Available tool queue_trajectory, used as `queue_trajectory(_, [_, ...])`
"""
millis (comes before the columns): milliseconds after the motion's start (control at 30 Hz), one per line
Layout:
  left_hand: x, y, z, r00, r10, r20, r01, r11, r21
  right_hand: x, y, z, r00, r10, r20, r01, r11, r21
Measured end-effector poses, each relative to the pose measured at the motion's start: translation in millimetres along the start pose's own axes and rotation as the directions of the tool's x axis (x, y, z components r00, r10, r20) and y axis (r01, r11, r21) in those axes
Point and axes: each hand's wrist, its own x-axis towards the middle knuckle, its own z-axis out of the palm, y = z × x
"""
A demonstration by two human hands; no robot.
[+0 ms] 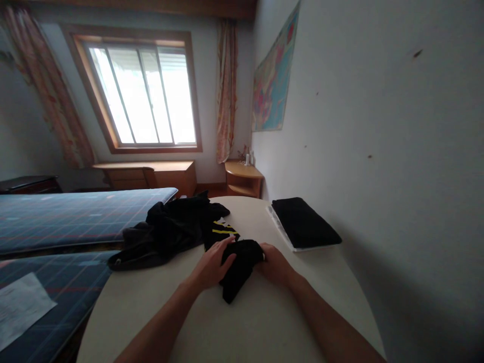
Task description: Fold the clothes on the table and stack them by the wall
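Between my two hands lies a black fabric garment, bunched or folded, with one end hanging toward me on the table. My left hand holds its left side, thumb on top and fingers stretched along the far edge. My right hand grips the right edge, its fingertips partly hidden behind the cloth. Just beyond my left hand is black cloth with yellow and white stripes; whether it joins the held piece I cannot tell. A heap of dark clothing lies to the left, spilling over the table's edge.
The round white table stands against the wall at right. On it, at the back right, a folded black cloth rests on a white sheet or bag. Plaid mattresses lie at left, with a white paper on the nearer one.
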Motion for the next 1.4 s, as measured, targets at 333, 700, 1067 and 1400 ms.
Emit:
queue_trajectory(333, [6.8,-13.4,9.1,0.923,-0.383,-0.025,0.383,0.917,0.107,-0.7,-1.5,1.1,0.969,0.222,-0.111,-0.187,0.948,0.258])
queue_trajectory(700, [-0.8,-21.7,10.6,0.985,-0.173,0.004,0.172,0.978,0.115,-5.7,-16.9,24.8,0.993,0.044,0.111,-0.040,0.998,-0.038])
queue_trajectory(1067, [2.9,-5.2,-1.4,0.913,-0.286,0.290,0.369,0.883,-0.291,3.7,8.2,-14.3,0.910,0.293,-0.295,-0.165,0.905,0.392])
queue_trajectory(1400, [13.8,-37.6,-3.4,0.834,-0.527,-0.164,0.351,0.735,-0.580,1.9,37.4,-18.2,0.753,0.535,-0.383,-0.339,0.814,0.472])
